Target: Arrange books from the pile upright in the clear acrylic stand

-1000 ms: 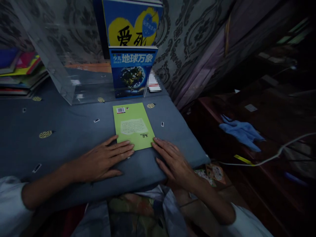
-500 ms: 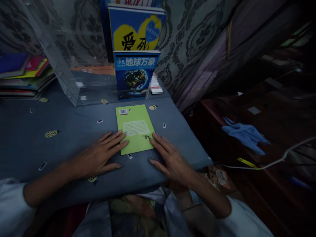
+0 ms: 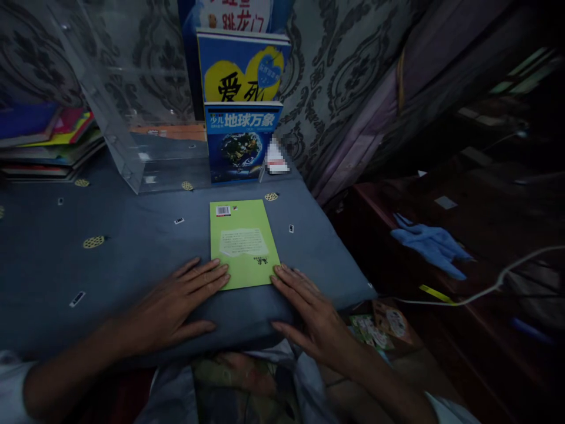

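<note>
A light green book [image 3: 245, 274] lies flat on the blue-grey tablecloth [image 3: 145, 247], its barcode at the far left corner and a pale text panel in the middle. My left hand [image 3: 185, 300] rests palm down with its fingertips on the book's near left corner, thumb stretched out toward the table's front. At the near right corner, the fingertips of my right hand [image 3: 309, 306] touch the book's edge, fingers extended and thumb apart. Neither hand grips the book.
A clear acrylic rack [image 3: 128, 171] stands behind, with upright books including a blue earth book [image 3: 238, 144]. Stacked books and folders [image 3: 39, 141] lie at the far left. Right of the table are a blue cloth [image 3: 435, 244] and a white cable [image 3: 481, 291].
The green book and both hands sit slightly closer to the table's front edge. The view has also tilted up a little, showing more of the rack's books.
</note>
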A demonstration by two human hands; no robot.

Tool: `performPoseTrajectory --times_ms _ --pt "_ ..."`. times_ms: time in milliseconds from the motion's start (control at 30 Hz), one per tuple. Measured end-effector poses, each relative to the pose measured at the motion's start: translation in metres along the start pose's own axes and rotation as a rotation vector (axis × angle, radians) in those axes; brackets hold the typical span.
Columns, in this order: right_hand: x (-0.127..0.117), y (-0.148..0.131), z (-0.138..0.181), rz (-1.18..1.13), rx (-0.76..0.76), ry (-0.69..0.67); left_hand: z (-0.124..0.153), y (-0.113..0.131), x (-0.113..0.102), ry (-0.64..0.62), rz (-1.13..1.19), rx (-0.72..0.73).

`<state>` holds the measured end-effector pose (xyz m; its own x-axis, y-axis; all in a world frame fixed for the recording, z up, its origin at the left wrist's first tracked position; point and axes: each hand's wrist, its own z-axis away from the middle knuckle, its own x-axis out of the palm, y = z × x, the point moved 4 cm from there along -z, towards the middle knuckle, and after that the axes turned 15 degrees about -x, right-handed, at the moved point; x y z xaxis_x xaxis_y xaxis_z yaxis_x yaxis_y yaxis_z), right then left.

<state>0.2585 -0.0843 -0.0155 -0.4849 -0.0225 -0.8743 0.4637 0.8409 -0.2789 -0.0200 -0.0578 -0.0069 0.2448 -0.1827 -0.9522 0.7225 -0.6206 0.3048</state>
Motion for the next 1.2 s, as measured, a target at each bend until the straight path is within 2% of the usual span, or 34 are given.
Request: performPoseTrajectory --times_ms 233,367,500,633,733,833,967,1200 --pt "0.007 0.024 -0.024 0.0 0.043 -0.031 -0.015 -0.012 0.002 0.136 -0.064 -0.098" --pt "0.013 0.031 -0.03 -0.03 0.06 -0.026 -0.019 -0.008 0.002 0.127 -0.043 -0.087" --pt "0.008 0.019 -0.021 -0.043 0.009 0.018 -0.01 0.005 0.002 0.119 -0.046 -0.075" --pt "0.003 -0.003 0.0 0.007 -0.013 0.015 0.013 0.024 0.013 0.113 -0.094 -0.075" --pt "0.004 -0.016 0.017 0.062 -0.023 0.029 0.028 0.035 0.023 0.16 -0.181 -0.083" --pt "0.007 -0.021 0.028 0.082 -0.06 0.099 0.034 0.041 0.028 0.249 -0.289 -0.021" --pt "0.005 -0.016 0.028 0.059 -0.059 0.17 0.028 0.045 0.023 0.364 -0.294 -0.038" --pt "-0.019 -0.008 0.007 -0.055 -0.152 0.134 0.025 0.05 0.02 0.437 -0.26 -0.06"
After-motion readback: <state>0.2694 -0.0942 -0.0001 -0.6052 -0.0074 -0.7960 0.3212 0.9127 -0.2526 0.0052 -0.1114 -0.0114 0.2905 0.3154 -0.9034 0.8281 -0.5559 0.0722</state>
